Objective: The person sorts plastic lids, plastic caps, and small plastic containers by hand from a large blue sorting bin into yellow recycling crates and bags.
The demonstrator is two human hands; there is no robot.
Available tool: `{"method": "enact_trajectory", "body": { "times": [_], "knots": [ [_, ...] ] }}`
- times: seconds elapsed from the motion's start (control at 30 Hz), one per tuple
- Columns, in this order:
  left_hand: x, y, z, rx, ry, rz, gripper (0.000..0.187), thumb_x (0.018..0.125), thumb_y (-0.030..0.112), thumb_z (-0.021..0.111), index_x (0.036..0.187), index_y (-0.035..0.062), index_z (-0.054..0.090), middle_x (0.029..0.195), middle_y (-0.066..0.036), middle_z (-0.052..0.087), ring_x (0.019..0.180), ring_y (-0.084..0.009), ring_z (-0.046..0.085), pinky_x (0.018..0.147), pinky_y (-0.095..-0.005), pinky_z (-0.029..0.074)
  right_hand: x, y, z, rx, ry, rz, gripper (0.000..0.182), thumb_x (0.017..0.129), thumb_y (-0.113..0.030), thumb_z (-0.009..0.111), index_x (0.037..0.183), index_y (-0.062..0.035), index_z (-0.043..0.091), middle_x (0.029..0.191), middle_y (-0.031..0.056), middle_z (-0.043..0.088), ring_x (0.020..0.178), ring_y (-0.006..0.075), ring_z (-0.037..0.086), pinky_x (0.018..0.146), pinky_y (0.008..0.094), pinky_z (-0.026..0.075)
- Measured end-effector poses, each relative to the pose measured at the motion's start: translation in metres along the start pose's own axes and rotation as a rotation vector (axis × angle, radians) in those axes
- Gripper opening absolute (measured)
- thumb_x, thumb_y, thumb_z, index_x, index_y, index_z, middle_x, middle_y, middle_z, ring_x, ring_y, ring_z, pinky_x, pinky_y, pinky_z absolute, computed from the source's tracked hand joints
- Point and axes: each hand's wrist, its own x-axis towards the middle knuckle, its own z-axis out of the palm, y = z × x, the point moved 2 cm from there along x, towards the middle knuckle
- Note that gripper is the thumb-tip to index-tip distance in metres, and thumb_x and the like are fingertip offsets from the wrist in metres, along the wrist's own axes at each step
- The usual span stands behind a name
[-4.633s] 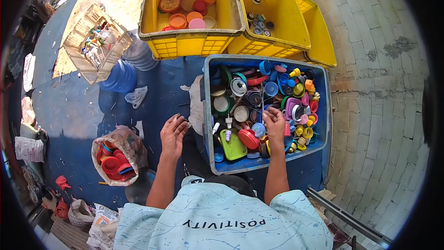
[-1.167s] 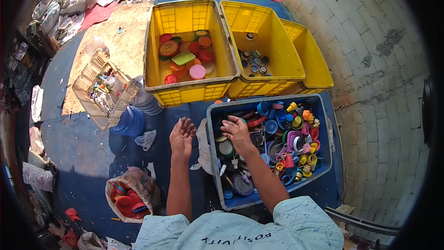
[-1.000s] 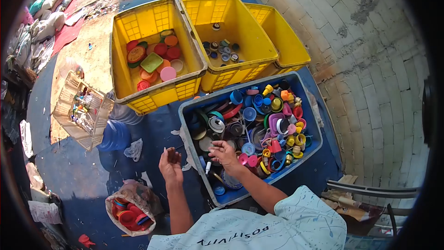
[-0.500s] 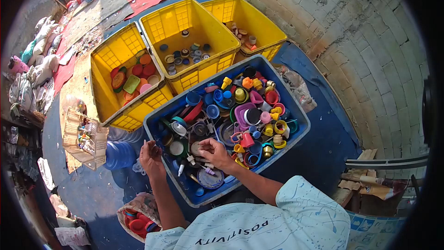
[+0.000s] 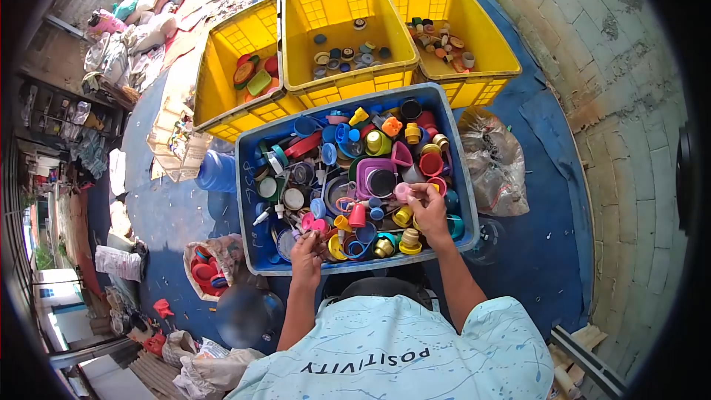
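A blue crate (image 5: 248, 170) full of mixed plastic caps and lids is in front of me. My right hand (image 5: 431, 213) is over its right part, thumb and fingers closed on a round pink cap (image 5: 403, 192). That cap sits beside a black lid (image 5: 381, 183) and a purple square container (image 5: 364, 170). Near the crate's front edge is my left hand (image 5: 306, 258), its fingertips pinched together; what they hold, if anything, is too small to make out. Just above them are a bright pink piece (image 5: 314, 223) and a red cap (image 5: 358, 215).
Behind the crate stand three yellow crates: left (image 5: 215, 78), middle (image 5: 296, 37) and right (image 5: 481, 30), with some caps inside. A sack of red lids (image 5: 194, 281) is at left, a clear plastic bag (image 5: 492, 167) at right. A block wall (image 5: 629, 141) runs along the right.
My view has shifted. My right hand has moved from the crate's left part to the pink cap at its right. My left hand has come from outside the left edge to the front edge.
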Motion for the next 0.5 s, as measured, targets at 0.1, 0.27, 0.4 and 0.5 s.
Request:
{"method": "enact_trajectory", "body": {
  "times": [0.1, 0.27, 0.4, 0.5],
  "knots": [
    [-0.004, -0.001, 0.021, 0.056, -0.013, 0.057, 0.014, 0.091, 0.023, 0.063, 0.098, 0.0110, 0.061, 0.088, 0.001, 0.065, 0.070, -0.0071, 0.057, 0.066, -0.0239, 0.047, 0.026, 0.016, -0.033, -0.143, 0.056, -0.051, 0.024, 0.084, -0.007, 0.063, 0.107, 0.0005, 0.059, 0.088, 0.0083, 0.065, 0.081, 0.0154, 0.063, 0.072, 0.0282, 0.050],
    [0.002, 0.004, 0.030, 0.139, -0.026, 0.129, 0.017, 0.092, 0.021, 0.061, 0.102, 0.0080, 0.062, 0.088, 0.000, 0.066, 0.072, -0.0077, 0.058, 0.068, -0.0241, 0.048, 0.042, -0.005, -0.033, -0.383, 0.012, -0.096, 0.028, 0.082, -0.009, 0.066, 0.107, -0.0004, 0.058, 0.091, 0.0133, 0.066, 0.079, 0.0227, 0.066, 0.072, 0.0336, 0.052],
    [0.009, 0.003, 0.024, 0.141, -0.039, 0.143, 0.016, 0.093, 0.023, 0.060, 0.101, 0.0094, 0.062, 0.088, 0.002, 0.065, 0.071, -0.0032, 0.058, 0.062, -0.0191, 0.047, 0.033, -0.010, -0.007, -0.516, -0.143, -0.170, 0.028, 0.079, -0.009, 0.066, 0.104, -0.0001, 0.058, 0.086, 0.0149, 0.066, 0.077, 0.0269, 0.066, 0.073, 0.0361, 0.052],
    [0.013, 0.000, 0.013, 0.099, -0.013, 0.146, 0.015, 0.093, 0.022, 0.060, 0.100, 0.0097, 0.062, 0.088, 0.002, 0.066, 0.069, -0.0030, 0.058, 0.061, -0.0184, 0.046, 0.013, -0.010, 0.021, -0.547, -0.273, -0.189, 0.024, 0.078, -0.009, 0.065, 0.100, 0.0001, 0.059, 0.085, 0.0156, 0.066, 0.077, 0.0285, 0.066, 0.072, 0.0382, 0.051]
  ]
}}
